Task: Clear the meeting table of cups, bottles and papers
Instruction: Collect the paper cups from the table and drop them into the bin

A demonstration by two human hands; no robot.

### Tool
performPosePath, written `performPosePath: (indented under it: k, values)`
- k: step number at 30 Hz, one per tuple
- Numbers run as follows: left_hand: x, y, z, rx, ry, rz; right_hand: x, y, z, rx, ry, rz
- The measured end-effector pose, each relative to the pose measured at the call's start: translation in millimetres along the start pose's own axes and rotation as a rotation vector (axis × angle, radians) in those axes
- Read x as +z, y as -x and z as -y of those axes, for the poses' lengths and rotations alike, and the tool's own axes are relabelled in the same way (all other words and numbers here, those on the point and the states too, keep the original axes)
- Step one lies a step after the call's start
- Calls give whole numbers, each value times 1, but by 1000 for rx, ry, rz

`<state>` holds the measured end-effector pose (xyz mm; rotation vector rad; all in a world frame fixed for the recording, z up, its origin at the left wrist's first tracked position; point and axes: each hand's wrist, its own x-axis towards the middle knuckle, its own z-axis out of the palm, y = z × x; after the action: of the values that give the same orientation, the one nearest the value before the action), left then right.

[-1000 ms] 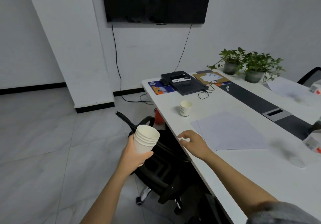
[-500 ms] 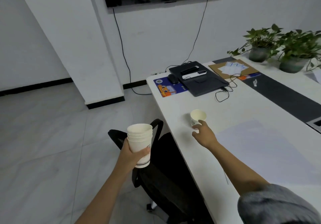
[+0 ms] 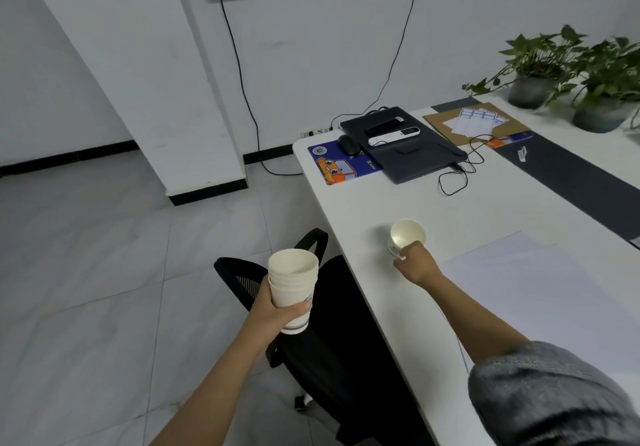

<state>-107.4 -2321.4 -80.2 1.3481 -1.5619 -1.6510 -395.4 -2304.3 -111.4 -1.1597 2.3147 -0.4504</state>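
Note:
My left hand (image 3: pixel 277 307) grips a stack of nested white paper cups (image 3: pixel 293 286), held upright off the table's left edge, above a chair. A single white paper cup (image 3: pixel 407 236) stands on the white meeting table (image 3: pixel 398 307). My right hand (image 3: pixel 415 264) is wrapped around its near side, fingers on the cup wall. The cup still rests on the table, tilted slightly toward me. White paper sheets (image 3: pixel 536 283) lie just right of that hand.
A black office chair (image 3: pixel 322 335) sits tucked at the table's left edge. Farther along lie a dark laptop sleeve with two remotes (image 3: pixel 405 141), a blue mouse pad (image 3: pixel 341 165), cables, a cardboard sheet with labels (image 3: pixel 474 122) and two potted plants (image 3: pixel 568 75).
My right hand has travelled from the table's near edge forward to the single cup and closed on it. My left hand keeps the cup stack. The view has moved closer.

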Motion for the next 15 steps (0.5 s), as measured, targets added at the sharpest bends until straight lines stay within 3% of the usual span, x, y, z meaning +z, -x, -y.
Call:
performPosePath:
  k: [4, 8, 12, 15]
  values:
    - [-8, -7, 3, -43, -8, 109, -13, 22, 11, 43, -44, -86]
    - [-15, -13, -2, -41, 2, 228, -40, 64, 40, -27, -187, -250]
    - [-28, -16, -7, 45, -40, 333, -54, 119, 90, -113, -468, -449]
    - [-37, -20, -12, 102, -103, 340, -52, 153, 125, -185, -538, -531]
